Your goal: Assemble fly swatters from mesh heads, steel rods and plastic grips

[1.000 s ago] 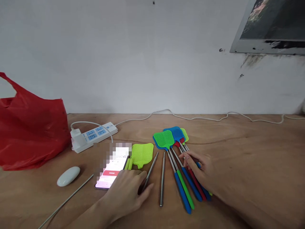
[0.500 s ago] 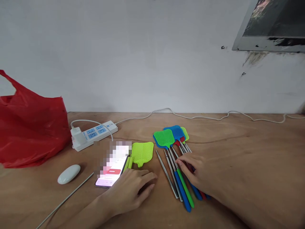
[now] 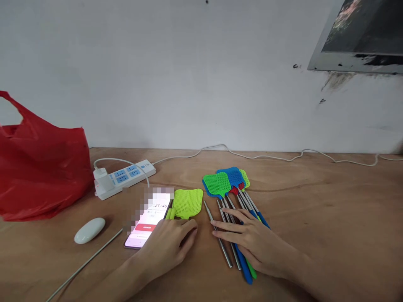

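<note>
My left hand [image 3: 171, 241] rests on the table beside the phone, thumb and forefinger drawn together; anything between them is hidden. Just above it lies a yellow-green fly swatter head [image 3: 188, 202], its neck partly covered by the hand. Yellow-green handles [image 3: 170, 214] show between phone and swatter head. Fingers spread, my right hand [image 3: 244, 235] lies across several fly swatters, its fingertips at a loose metal rod [image 3: 220, 243]. Behind it are a green swatter head [image 3: 217, 184], a blue swatter head [image 3: 233, 177] and partly covered red and yellow-green ones. Blue and green handles [image 3: 247, 266] stick out below.
A lit phone [image 3: 149, 226] lies left of centre, partly blurred out. Further left are a white mouse-shaped object [image 3: 90, 230], a white power strip [image 3: 126, 178] with a plug, and a red plastic bag [image 3: 44, 167]. A white cable [image 3: 261, 156] runs along the wall.
My right hand has moved left and spread over the rods, with fingertips reaching the leftmost loose rod. My left hand has drawn its fingers in and shifted slightly up toward the yellow-green swatter head.
</note>
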Action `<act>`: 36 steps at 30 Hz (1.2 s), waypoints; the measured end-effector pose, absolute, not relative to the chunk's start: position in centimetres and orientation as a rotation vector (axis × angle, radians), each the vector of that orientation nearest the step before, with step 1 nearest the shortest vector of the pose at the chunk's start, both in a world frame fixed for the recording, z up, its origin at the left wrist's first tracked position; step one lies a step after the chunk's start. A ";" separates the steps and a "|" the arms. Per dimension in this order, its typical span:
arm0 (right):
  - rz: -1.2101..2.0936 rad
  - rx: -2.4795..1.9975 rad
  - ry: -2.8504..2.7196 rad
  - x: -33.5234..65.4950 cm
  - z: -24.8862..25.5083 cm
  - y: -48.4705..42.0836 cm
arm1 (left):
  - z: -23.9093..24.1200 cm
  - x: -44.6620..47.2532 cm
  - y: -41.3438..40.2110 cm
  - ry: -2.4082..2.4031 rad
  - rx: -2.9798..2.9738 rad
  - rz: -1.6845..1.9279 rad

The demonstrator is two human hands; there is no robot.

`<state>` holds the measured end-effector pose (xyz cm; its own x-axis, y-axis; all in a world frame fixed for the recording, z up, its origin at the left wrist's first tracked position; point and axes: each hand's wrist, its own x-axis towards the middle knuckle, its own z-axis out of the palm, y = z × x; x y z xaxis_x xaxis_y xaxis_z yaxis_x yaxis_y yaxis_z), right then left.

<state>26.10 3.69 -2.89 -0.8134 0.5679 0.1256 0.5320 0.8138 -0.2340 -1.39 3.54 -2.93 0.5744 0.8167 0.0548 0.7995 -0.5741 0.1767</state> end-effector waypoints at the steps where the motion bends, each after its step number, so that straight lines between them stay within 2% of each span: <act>1: 0.273 -0.860 -2.799 26.1 -3.0 3.7 | -3.0 -1.4 3.5 1.377 2.672 0.202; 8: 0.124 -0.814 -2.707 26.2 -3.7 4.0 | -3.2 -1.6 3.4 1.376 2.679 0.208; 20: 0.225 -0.864 -2.607 25.4 -3.6 3.6 | -2.8 -1.5 3.3 1.370 2.687 0.184; 36: 0.172 -0.842 -2.566 25.2 -3.8 3.6 | -2.9 -1.5 3.3 1.360 2.693 0.178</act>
<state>25.18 3.56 -3.79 -0.7220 0.5892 0.3626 0.5354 0.8078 -0.2465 -1.48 3.28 -2.86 0.5894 0.8062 0.0511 0.7923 -0.5893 0.1584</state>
